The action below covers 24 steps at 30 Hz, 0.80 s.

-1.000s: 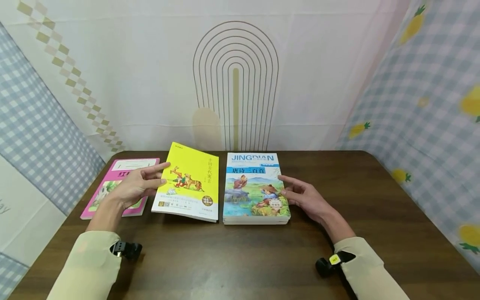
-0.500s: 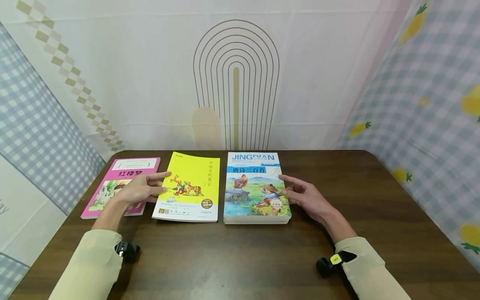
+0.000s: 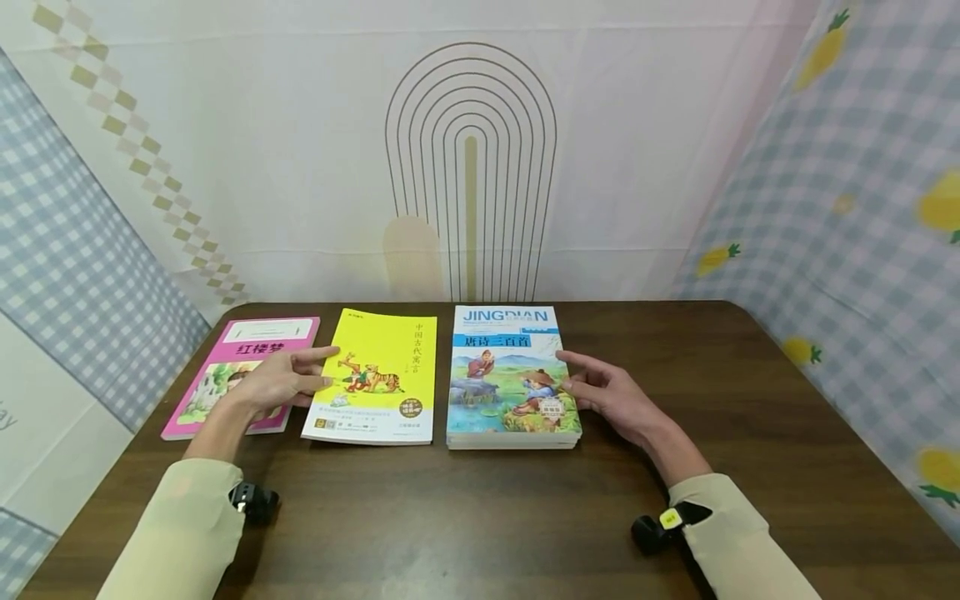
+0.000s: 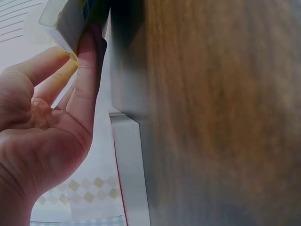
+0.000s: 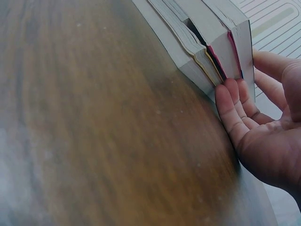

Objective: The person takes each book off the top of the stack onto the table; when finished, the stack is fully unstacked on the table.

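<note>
A yellow book (image 3: 378, 367) with a tiger picture lies left of the table's middle. My left hand (image 3: 277, 382) pinches its left edge; in the left wrist view fingers and thumb meet the corner of that book (image 4: 61, 23). To the right is a stack of books (image 3: 510, 375) with a blue-and-white poetry cover on top. My right hand (image 3: 611, 396) touches the stack's right side with extended fingers. Seen from the right wrist, the fingertips rest against the page edges of several stacked books (image 5: 207, 42).
A pink book (image 3: 225, 375) lies at the left, partly behind the left hand and forearm. The dark wooden table (image 3: 450, 517) ends at a white patterned cloth (image 3: 315, 167) behind. Checked cloth (image 3: 862, 208) hangs at the right.
The yellow book's raised far end has come down, so it now lies flatter beside the stack. My left hand lowered with it and shifted slightly. The right hand and the stack stayed put.
</note>
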Motion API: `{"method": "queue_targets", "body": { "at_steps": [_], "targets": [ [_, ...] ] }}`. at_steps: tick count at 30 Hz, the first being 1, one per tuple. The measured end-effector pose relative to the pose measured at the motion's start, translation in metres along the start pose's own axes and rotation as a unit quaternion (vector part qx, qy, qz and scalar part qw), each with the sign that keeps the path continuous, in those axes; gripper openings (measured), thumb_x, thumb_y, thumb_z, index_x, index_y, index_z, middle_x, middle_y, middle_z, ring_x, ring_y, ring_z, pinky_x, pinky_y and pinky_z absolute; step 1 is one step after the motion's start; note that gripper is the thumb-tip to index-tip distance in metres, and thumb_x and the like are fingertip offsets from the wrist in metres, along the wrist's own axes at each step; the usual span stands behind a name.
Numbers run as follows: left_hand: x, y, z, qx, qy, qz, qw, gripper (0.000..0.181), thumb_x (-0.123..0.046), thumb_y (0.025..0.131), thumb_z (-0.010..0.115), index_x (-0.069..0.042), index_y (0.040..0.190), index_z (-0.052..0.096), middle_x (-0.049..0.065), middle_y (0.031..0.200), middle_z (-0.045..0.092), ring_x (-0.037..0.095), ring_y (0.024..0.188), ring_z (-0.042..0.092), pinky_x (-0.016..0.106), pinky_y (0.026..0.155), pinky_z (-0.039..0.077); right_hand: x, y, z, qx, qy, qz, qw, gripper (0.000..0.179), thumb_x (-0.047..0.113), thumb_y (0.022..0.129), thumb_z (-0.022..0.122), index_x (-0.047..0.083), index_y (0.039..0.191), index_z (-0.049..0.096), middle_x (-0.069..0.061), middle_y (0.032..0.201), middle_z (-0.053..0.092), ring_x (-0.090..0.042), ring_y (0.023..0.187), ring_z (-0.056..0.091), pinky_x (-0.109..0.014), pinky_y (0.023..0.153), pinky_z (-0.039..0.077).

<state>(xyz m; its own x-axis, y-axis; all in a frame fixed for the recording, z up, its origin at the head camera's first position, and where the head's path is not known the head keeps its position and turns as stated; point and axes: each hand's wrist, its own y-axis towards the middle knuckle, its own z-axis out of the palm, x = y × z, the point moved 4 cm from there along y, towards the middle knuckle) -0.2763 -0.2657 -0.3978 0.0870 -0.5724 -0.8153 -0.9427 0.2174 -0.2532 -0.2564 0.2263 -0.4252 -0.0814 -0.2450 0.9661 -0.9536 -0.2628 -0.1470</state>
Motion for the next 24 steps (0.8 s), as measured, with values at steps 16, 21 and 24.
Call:
{"method": "queue_targets", "body": {
  "at_steps": [16, 21, 24],
  "targets": [
    [-0.022, -0.017, -0.004, 0.009, 0.023, -0.035, 0.9991, 0.069, -0.033, 0.11, 0.058, 0.008, 0.16, 0.035, 0.037, 0.156, 0.045, 0.045, 0.125, 0.066, 0.042, 0.095, 0.063, 0.002, 0.0, 0.001, 0.004, -0.006, -0.001, 1.0, 0.065, 0.031, 0.103, 0.071, 0.018, 0.161, 0.046, -0.011, 0.123, 0.057, -0.018, 0.102, 0.055, -0.026, 0.084, 0.058],
    [-0.041, -0.021, -0.004, -0.014, 0.037, -0.019, 0.999, 0.07, -0.035, 0.109, 0.06, 0.005, 0.161, 0.036, 0.035, 0.152, 0.05, 0.043, 0.123, 0.067, 0.045, 0.098, 0.062, 0.001, 0.0, -0.001, 0.0, -0.007, 0.004, 1.0, 0.065, 0.031, 0.103, 0.071, 0.019, 0.161, 0.046, -0.013, 0.125, 0.056, -0.019, 0.105, 0.055, -0.026, 0.085, 0.058],
    [-0.052, -0.022, 0.005, 0.003, 0.041, 0.01, 0.9991, 0.069, -0.033, 0.108, 0.06, 0.003, 0.161, 0.036, 0.034, 0.15, 0.053, 0.041, 0.12, 0.069, 0.048, 0.098, 0.062, 0.0, 0.0, 0.0, 0.001, -0.005, 0.007, 1.0, 0.066, 0.033, 0.103, 0.072, 0.019, 0.162, 0.046, -0.015, 0.129, 0.055, -0.019, 0.108, 0.056, -0.027, 0.086, 0.058]
  ]
}}
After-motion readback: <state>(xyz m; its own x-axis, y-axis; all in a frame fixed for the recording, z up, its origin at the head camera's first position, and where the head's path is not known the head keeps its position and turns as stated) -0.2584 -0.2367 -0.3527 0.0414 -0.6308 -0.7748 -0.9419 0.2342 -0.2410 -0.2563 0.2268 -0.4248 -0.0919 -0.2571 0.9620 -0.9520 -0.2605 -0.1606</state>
